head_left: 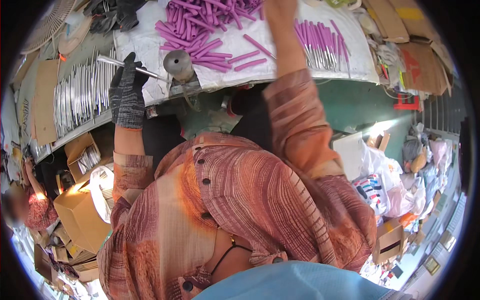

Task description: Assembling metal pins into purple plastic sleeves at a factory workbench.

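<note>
My left hand [128,92], in a dark grey knitted glove, is closed around a slim silver metal rod [111,61]. The rod slants down to the right, its thin end close to a round grey metal fixture [175,61] with a hole in its top, at the table's near edge. My bare right hand [280,9] reaches to the far side of the table, blurred and cut off by the upper edge, so its fingers do not show. Beside it lies a heap of purple tubes [192,30], several of them loose nearby. To its right, silver rods with purple sleeves [320,45] lie in a row.
Bare silver rods [75,97] lie side by side at the table's left, next to cardboard [46,95]. Dark gloves [112,15] lie at the far left. Cardboard boxes [82,215] stand below on the left, with another person [40,207] beyond. Plastic bags [395,185] pile up at right.
</note>
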The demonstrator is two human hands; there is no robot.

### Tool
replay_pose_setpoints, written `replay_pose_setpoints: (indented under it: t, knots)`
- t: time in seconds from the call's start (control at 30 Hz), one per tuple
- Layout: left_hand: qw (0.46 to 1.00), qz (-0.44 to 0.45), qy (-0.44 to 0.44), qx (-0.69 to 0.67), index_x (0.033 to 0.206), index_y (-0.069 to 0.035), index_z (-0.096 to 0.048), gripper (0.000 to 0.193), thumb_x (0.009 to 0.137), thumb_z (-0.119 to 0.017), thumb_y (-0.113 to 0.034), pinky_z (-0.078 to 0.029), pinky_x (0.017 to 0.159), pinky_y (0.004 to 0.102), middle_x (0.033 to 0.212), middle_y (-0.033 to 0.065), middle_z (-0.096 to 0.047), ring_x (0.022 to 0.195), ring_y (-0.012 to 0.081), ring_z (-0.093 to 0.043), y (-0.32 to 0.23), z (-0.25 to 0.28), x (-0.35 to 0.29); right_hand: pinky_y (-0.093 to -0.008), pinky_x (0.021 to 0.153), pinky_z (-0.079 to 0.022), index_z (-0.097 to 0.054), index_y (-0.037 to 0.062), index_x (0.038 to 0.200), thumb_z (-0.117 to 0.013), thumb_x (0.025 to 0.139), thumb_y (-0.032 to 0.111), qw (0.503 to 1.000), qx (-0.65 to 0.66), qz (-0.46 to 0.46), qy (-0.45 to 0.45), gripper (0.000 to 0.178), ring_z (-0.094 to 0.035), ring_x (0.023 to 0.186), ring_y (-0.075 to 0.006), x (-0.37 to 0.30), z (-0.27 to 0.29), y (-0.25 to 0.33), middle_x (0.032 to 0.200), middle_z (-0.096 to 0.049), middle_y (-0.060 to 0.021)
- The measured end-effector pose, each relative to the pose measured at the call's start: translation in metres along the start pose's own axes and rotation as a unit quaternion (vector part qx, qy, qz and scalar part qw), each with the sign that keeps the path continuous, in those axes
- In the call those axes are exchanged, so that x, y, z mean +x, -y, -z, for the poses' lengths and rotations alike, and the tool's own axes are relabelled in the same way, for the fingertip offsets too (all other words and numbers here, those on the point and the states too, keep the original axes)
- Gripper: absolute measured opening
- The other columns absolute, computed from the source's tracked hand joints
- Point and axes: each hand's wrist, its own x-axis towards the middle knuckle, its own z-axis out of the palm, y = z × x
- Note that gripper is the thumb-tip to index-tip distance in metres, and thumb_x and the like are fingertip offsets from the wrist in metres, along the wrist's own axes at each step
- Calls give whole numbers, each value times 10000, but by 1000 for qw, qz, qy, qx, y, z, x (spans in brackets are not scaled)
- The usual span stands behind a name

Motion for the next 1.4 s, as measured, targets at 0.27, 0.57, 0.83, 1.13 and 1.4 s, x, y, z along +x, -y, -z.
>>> replay_pose_setpoints:
  t: [0.27, 0.57, 0.83, 1.13, 1.4]
  knots:
    - [998, -63, -9, -11, 1157, -10, -562, 373, 857, -628, -223, -518, 768, 286, 1009, 107, -607, 874, 159, -590, 2, -2, -5, -432, 813, -460, -579, 58, 999, -602, 776, 281, 845, -388, 361, 75, 316, -566, 935, -365, -36, 39, -166, 1036, -576, -216]
    - [994, -107, 7, 25, 1109, -11, -607, 290, 823, -640, -52, -498, 684, 233, 909, 59, -656, 749, 107, -601, 5, -24, 1, -386, 668, -496, -585, 78, 861, -567, 737, 54, 809, -322, 310, 381, 127, -612, 786, -296, -79, 12, -137, 854, -619, -110]
    - [949, -179, 94, 243, 1113, 6, -608, 294, 828, -638, -60, -453, 803, 237, 983, 66, -650, 874, 97, -583, 2, -44, -8, -300, 715, -516, -434, 20, 1116, -567, 867, 61, 865, 441, -47, 233, 286, -618, 844, -186, -79, -3, 26, 917, -579, -111]
    - [956, -138, 139, 220, 1083, -29, -630, 232, 855, -590, -46, -470, 769, 236, 951, 56, -654, 837, 94, -595, 5, -47, -15, -355, 751, -553, -173, 69, 1321, -542, 847, -33, 801, 567, -72, 177, 610, -608, 904, -223, -91, -28, 71, 1006, -537, -125]
    - [953, -118, 134, 246, 1088, -32, -629, 232, 861, -581, -45, -473, 779, 237, 970, 61, -654, 849, 94, -596, -3, -50, -18, -320, 743, -536, -358, 36, 1168, -586, 845, 16, 878, 406, 129, 221, 396, -617, 864, -192, -101, -36, 82, 948, -568, -111]
